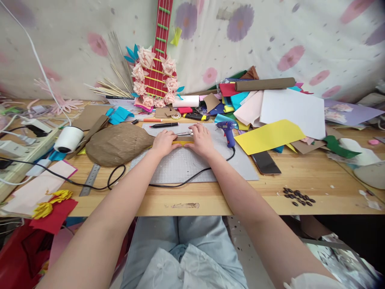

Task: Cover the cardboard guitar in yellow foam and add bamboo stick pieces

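A brown paper-covered pear-shaped piece (118, 144) lies on its side of the table at left, its narrow neck stretching right onto the grey cutting mat (192, 170). My left hand (164, 143) is closed on that neck, thumb along the near edge. Close beside it, my right hand (203, 140) also grips the neck, fingers over the far side. Between my thumbs a yellow strip (182, 143) shows along the near edge. Scissors (185, 133) lie just behind the neck, partly hidden. To the right of my right hand rests a purple glue gun (227, 131).
A red paper instrument with pale roses (155, 76) leans on the back wall. Paper sheets (270, 136) pile up at right, by a phone (266, 162) and dark beads (298, 196). A black cord (183, 184) crosses the mat; a power strip (28, 160) lies left.
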Demonstrator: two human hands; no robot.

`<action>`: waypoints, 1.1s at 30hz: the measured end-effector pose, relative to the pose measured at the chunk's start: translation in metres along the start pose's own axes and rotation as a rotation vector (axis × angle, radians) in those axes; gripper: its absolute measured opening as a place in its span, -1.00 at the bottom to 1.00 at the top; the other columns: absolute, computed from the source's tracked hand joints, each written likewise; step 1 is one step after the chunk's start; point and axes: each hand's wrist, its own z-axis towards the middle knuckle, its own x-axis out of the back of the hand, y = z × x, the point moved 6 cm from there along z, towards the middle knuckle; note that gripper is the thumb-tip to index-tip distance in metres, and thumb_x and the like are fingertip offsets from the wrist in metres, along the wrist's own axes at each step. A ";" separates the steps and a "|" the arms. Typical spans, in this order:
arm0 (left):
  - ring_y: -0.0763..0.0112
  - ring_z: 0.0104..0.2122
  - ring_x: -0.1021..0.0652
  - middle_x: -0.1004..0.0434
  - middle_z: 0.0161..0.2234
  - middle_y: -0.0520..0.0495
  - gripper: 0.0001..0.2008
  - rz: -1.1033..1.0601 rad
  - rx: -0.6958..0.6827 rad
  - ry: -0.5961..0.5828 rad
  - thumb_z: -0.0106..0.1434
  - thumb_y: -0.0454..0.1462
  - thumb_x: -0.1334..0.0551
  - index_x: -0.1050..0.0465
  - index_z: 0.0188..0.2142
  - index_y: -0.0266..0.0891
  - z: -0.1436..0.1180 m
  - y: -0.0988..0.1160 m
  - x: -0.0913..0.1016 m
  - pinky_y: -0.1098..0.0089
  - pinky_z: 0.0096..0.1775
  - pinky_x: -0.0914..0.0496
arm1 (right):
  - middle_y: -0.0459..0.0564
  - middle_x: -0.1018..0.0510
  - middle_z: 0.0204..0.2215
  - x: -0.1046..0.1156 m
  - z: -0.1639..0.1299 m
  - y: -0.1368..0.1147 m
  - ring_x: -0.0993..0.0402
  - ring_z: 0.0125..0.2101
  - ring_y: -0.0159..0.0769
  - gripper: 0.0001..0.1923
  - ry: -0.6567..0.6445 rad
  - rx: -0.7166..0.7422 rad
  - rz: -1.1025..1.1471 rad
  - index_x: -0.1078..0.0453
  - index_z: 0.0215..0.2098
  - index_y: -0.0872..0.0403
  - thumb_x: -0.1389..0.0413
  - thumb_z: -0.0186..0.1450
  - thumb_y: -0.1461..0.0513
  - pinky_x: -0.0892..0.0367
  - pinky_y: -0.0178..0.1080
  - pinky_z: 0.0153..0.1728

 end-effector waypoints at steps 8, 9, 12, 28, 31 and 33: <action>0.19 -0.13 -0.35 -0.45 -0.12 -0.10 -0.59 0.012 -0.010 0.001 0.17 0.00 -0.12 -0.46 -0.13 -0.20 0.000 0.000 0.000 0.24 -0.11 -0.25 | 0.15 -0.27 0.04 0.013 -0.005 0.023 0.03 0.16 -0.03 -0.48 -0.028 0.109 -0.026 -0.22 0.00 0.08 -0.15 0.12 0.08 0.02 0.01 0.09; 0.19 -0.12 -0.35 -0.45 -0.11 -0.10 -0.59 0.012 -0.007 -0.001 0.18 0.00 -0.12 -0.46 -0.13 -0.20 0.000 0.000 0.001 0.24 -0.11 -0.25 | 0.14 -0.27 0.04 0.014 -0.006 0.025 0.03 0.17 -0.03 -0.48 -0.037 0.125 -0.024 -0.22 0.01 0.08 -0.15 0.12 0.09 0.02 0.01 0.09; 0.18 -0.12 -0.35 -0.45 -0.11 -0.10 -0.60 0.018 -0.002 -0.004 0.18 0.00 -0.12 -0.45 -0.13 -0.19 -0.001 0.001 0.001 0.24 -0.10 -0.25 | 0.13 -0.26 0.05 0.015 -0.007 0.031 -0.01 0.15 -0.04 -0.48 -0.054 0.142 -0.007 -0.21 0.02 0.08 -0.15 0.12 0.12 -0.01 -0.01 0.08; 0.17 -0.13 -0.35 -0.45 -0.12 -0.11 -0.59 0.018 0.002 0.003 0.19 -0.01 -0.11 -0.45 -0.11 -0.21 -0.002 0.001 0.001 0.24 -0.09 -0.24 | 0.15 -0.28 0.05 0.011 -0.008 0.028 -0.08 0.10 -0.02 -0.35 -0.036 0.072 -0.034 -0.16 0.10 0.07 -0.17 0.09 0.05 -0.02 -0.01 0.06; 0.18 -0.12 -0.36 -0.45 -0.12 -0.11 -0.59 0.009 0.006 0.000 0.18 -0.01 -0.11 -0.45 -0.11 -0.19 -0.001 0.000 0.000 0.24 -0.08 -0.24 | 0.14 -0.28 0.05 0.011 -0.009 0.038 -0.10 0.09 -0.03 -0.35 -0.048 0.049 -0.034 -0.17 0.10 0.06 -0.18 0.08 0.06 -0.03 -0.01 0.05; 0.19 -0.12 -0.35 -0.45 -0.12 -0.10 -0.59 0.011 0.007 -0.001 0.18 0.00 -0.11 -0.45 -0.11 -0.17 -0.001 -0.001 -0.001 0.24 -0.07 -0.23 | 0.14 -0.28 0.05 0.012 -0.010 0.043 -0.11 0.09 -0.04 -0.36 -0.050 0.048 -0.034 -0.17 0.09 0.07 -0.18 0.08 0.06 -0.04 -0.02 0.05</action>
